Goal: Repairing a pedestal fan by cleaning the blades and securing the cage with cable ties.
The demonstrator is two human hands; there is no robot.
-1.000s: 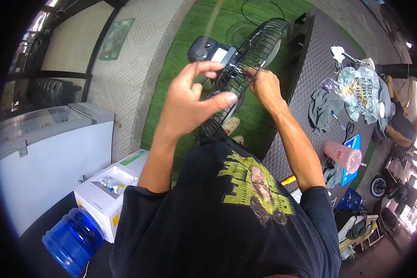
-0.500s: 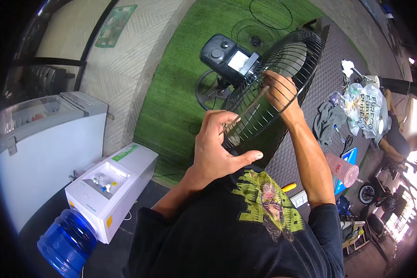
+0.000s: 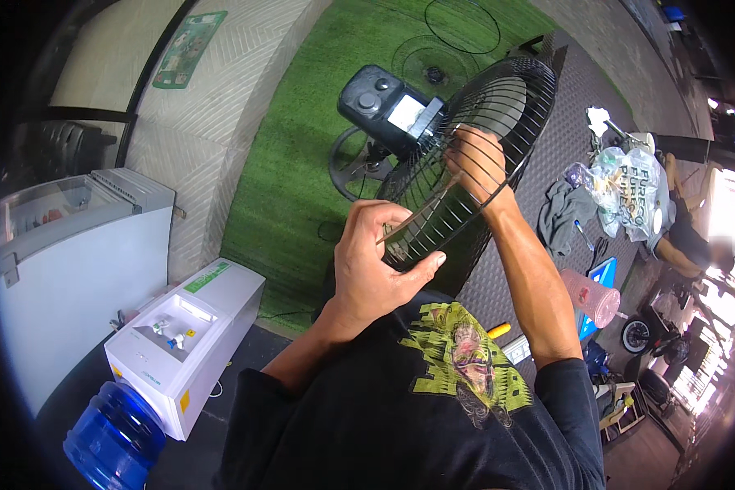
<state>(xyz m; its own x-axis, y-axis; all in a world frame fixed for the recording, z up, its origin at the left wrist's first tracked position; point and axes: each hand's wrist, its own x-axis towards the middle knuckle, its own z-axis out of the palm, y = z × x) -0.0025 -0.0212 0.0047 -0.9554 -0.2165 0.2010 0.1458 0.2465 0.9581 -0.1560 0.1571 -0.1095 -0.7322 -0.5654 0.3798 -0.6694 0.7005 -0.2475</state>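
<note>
- The fan (image 3: 388,106) is in the upper centre of the frame, its motor box above the green mat (image 3: 282,155); the black wire guard (image 3: 510,90) tilts toward the tabletop (image 3: 573,122).
- The left hand (image 3: 376,269) is in the middle of the frame, thumb and fingers wide apart at the lower edge of the guard. Its fingertips are hard to see, so I cannot tell if it grips.
- The right hand (image 3: 478,159) is partly behind the guard wires, near the fan's middle. Its fingertips are hidden; I cannot tell whether they pinch something.
- A thin brown strip runs between the two hands; I cannot tell if it belongs to the guard.
- The white label (image 3: 406,113) on the motor box carries print too small for reading.
- At right, the plastic bag (image 3: 629,192) shows large dark letters, bent by its folds.
- The shirt (image 3: 327,425) has yellow-green lettering around a printed figure, partly creased.
- At lower left, the water dispenser (image 3: 212,314) bears a green label and small bluish letters; its blue bottle (image 3: 114,437) goes into the dark rim.
- At far right, a person (image 3: 682,245) is blurred by glare.
</note>
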